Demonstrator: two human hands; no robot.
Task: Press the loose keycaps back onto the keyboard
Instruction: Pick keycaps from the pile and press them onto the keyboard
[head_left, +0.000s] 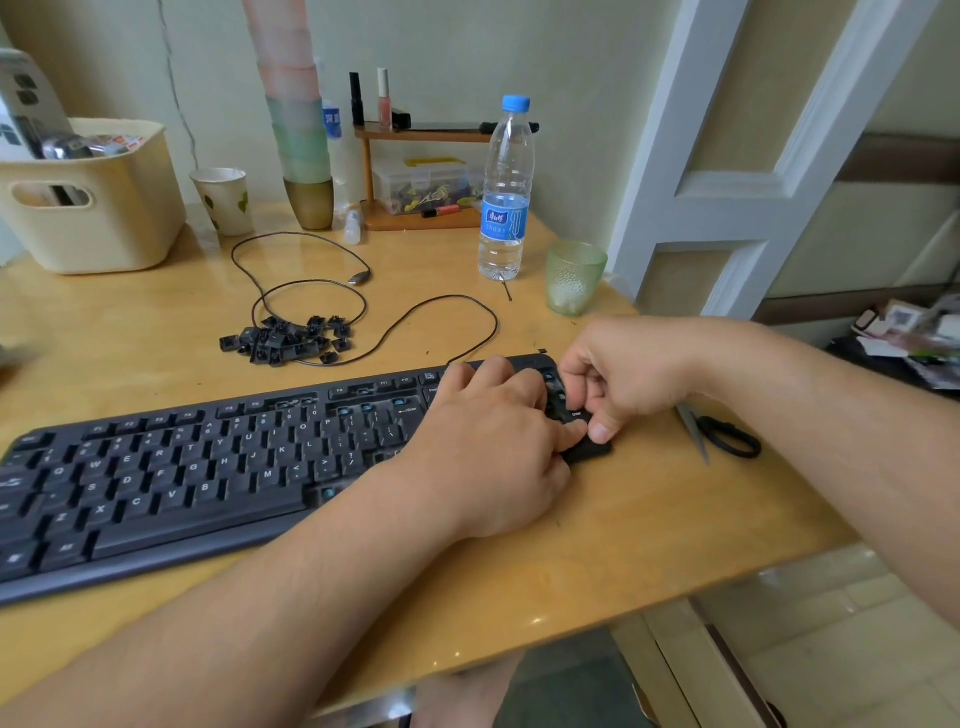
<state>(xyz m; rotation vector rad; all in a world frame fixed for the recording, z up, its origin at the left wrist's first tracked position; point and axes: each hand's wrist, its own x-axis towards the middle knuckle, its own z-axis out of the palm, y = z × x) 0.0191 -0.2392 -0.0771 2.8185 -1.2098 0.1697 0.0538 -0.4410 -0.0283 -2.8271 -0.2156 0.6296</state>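
Observation:
A black keyboard (171, 478) lies across the wooden desk (597, 530), with several empty key sockets showing blue stems in its right half. My left hand (488, 441) lies over the number pad, fingers curled down onto the keys, its thumb by the pad's front right corner. My right hand (623, 379) meets it there, thumb and curled fingers pinching the tall Enter keycap (576, 415) at the pad's right edge. A pile of loose black keycaps (288, 340) sits behind the keyboard, inside loops of its cable (415, 322).
Black-handled scissors (722, 434) lie right of the keyboard near the desk edge. Behind stand a water bottle (506, 192), a green glass (574, 278), a paper cup (223, 200), a cream basket (88, 202) and a small wooden shelf (415, 176).

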